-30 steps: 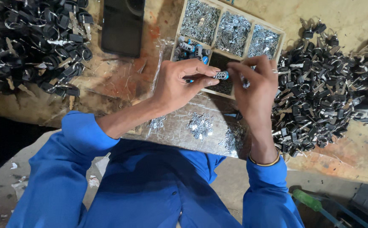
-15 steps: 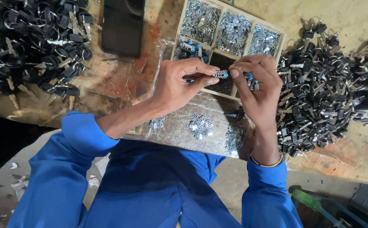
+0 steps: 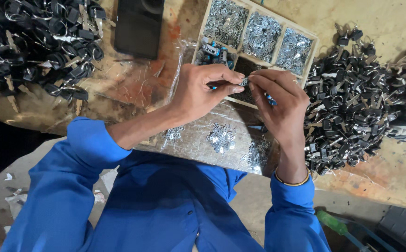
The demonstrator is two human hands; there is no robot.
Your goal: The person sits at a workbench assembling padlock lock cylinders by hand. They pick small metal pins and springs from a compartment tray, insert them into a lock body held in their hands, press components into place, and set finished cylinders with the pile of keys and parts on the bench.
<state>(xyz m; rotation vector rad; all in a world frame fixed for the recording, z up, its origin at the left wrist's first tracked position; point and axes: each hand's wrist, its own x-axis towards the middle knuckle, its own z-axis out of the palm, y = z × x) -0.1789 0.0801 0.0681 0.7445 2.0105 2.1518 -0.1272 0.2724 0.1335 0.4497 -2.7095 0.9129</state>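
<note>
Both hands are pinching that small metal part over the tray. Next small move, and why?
Probably seat the piece fully. The left hand and right hand meet fingertip to fingertip on a small metal part above the wooden compartment tray; it looks gripped from both sides and not released. Its exact fit is too small to tell.

Soft, even daylight falls from above, glinting on the plastic sheet [image 3: 221, 135], while the surface's [image 3: 133, 93] near left edge drops into deep shadow.
</note>
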